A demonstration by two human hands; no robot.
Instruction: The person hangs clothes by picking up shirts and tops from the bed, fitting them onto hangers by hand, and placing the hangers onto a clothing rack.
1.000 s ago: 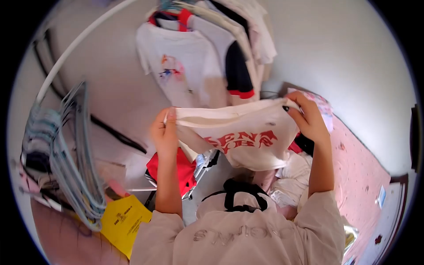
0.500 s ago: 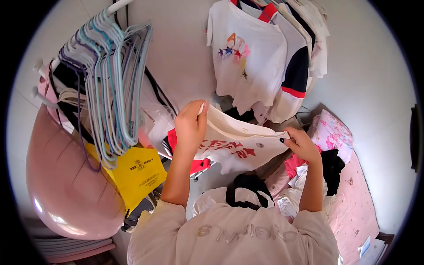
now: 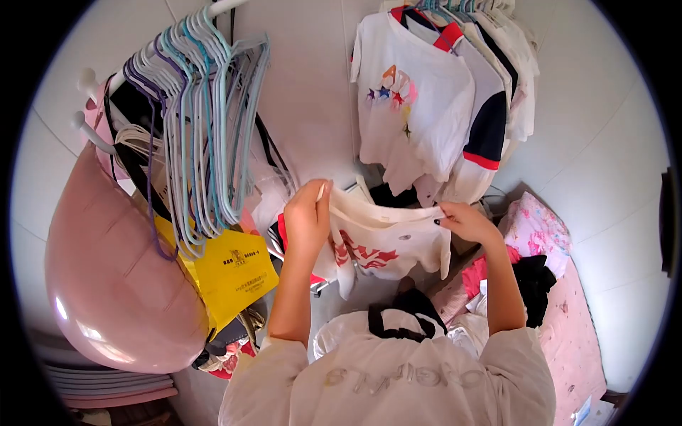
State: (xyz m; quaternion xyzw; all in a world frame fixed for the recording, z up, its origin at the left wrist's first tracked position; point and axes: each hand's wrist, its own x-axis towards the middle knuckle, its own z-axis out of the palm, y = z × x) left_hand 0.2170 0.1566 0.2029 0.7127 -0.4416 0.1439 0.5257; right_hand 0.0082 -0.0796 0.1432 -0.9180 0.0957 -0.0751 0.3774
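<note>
A white garment with red lettering [image 3: 376,259] hangs stretched between my two hands in the middle of the head view. My left hand [image 3: 309,209] pinches its upper left edge, with the fingers closed on the cloth. The upper right edge is gripped by my right hand [image 3: 465,221], thumb in front. The waist or neck opening faces up, and the lower part droops in folds. Beyond it, a white T-shirt with coloured stars [image 3: 415,92] hangs in a row of clothes.
Many empty hangers [image 3: 206,142] hang from a white rail [image 3: 231,6] at left. Below are a yellow bag [image 3: 234,277] and a large pink balloon-like object [image 3: 117,277]. At right, a pink bed [image 3: 568,341] bears a floral pillow [image 3: 536,224] and black cloth [image 3: 533,284].
The view has swung left, bringing the hangers and pink object further into sight. My hands have come closer together, and the garment between them sags more.
</note>
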